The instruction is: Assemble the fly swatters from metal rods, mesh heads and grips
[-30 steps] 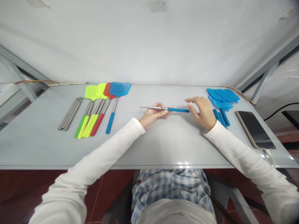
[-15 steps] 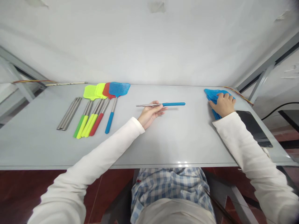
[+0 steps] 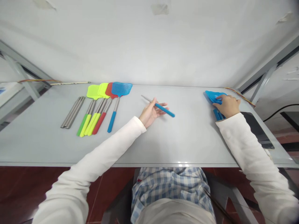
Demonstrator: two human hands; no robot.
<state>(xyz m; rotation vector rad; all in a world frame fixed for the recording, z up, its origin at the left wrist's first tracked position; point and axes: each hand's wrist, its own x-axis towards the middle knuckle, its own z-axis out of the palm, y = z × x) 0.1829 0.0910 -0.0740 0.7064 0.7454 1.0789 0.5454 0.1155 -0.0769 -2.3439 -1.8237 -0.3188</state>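
Note:
My left hand (image 3: 150, 114) pinches a fly swatter handle (image 3: 166, 110), a thin metal rod with a blue grip, between thumb and fingers above the middle of the table. Its bare metal end points to the upper left and the blue grip slants down to the right. Over at the right, my right hand (image 3: 228, 106) has its thumb and fingers closed on the edge of a blue fly swatter head (image 3: 211, 95). Blue pieces (image 3: 216, 114) show below that hand, partly covered by it. My palm and sleeve hide the rest of the pile.
On the left lie several fly swatters with yellow, red and blue (image 3: 121, 88) heads, beside bare metal tubes (image 3: 73, 112). A dark flat tablet-like device (image 3: 257, 130) lies by my right forearm. Cables (image 3: 241, 97) run along the table's back right edge.
The held handle has tilted from nearly level to sloping down rightward. My right hand has shifted slightly right and down, baring more of the blue head and the pieces beneath.

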